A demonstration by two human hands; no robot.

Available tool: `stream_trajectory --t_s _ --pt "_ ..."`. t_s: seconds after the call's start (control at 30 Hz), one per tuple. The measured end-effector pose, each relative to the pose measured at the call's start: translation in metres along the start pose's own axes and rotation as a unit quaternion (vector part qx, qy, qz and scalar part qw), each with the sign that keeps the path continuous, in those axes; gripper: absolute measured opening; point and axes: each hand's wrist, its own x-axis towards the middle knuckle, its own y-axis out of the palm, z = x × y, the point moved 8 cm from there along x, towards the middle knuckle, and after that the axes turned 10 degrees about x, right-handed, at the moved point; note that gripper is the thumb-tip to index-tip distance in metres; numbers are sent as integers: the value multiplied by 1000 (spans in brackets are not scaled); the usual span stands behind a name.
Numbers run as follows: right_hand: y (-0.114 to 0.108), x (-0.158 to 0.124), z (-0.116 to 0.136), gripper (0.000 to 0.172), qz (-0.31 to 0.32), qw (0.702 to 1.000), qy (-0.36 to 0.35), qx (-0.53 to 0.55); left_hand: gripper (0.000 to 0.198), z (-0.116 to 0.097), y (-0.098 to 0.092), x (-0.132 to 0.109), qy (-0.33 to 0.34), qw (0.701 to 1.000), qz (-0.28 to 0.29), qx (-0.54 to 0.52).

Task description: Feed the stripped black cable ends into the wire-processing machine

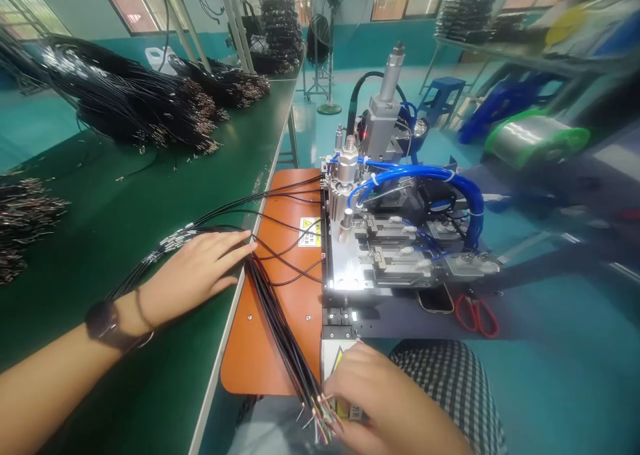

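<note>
A bundle of black cables runs from the table edge down across an orange board. Its stripped ends with thin coloured wires hang over the board's near edge. My left hand lies on the cables at the table edge, fingers stretched out and not wrapped round them. At the bundle's lower end, my right hand is closed, with thumb and fingertips pinching the coloured wire ends; which wires are between them is partly hidden. Several separate cables stretch from the left to the machine beside the board.
The green table carries large cable bundles at the left and back. Blue air hoses arch over the machine. A phone and red-handled scissors lie at its near side. A wire spool stands right.
</note>
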Motion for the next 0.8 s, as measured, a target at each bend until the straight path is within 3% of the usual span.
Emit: stream_trajectory --t_s 0.07,0.17,0.3,0.47,0.63,0.8 --pt "-4 -6 1 23 4 1000 18 -1 51 10 19 5 6 1000 18 10" --pt "-17 -19 3 24 -21 999 42 12 36 8 24 17 38 999 31 19" --pt "-33 -38 -2 13 -43 996 71 13 31 2 1 26 84 995 31 42" --pt "-44 -54 -13 6 -83 992 83 49 38 17 -28 11 56 996 9 71" --pt "-44 -53 -15 4 -101 988 98 59 60 -18 -11 -1 116 988 74 72" --pt "-38 -51 -11 5 -82 990 97 54 51 -54 6 -7 66 995 53 57"
